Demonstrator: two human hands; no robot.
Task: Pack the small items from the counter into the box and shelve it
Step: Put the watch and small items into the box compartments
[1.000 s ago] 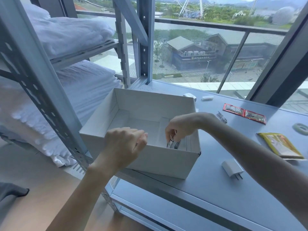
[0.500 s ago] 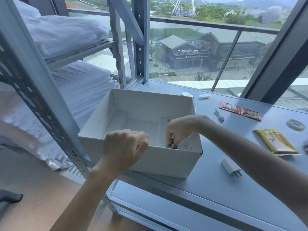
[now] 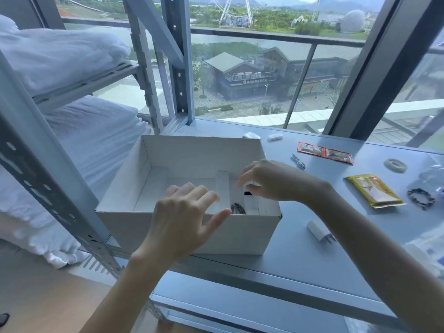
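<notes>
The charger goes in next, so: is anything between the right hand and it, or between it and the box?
Nothing visible does. The charger lies alone on bare counter right of the box; the right hand hovers above the box's right end.

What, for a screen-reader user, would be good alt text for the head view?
A person's left hand and right hand reach over an open white box on a grey counter, the right above a compartment where a braided cord lies. A charger plug, yellow packet, red sachets and bead bracelet lie nearby.
</notes>
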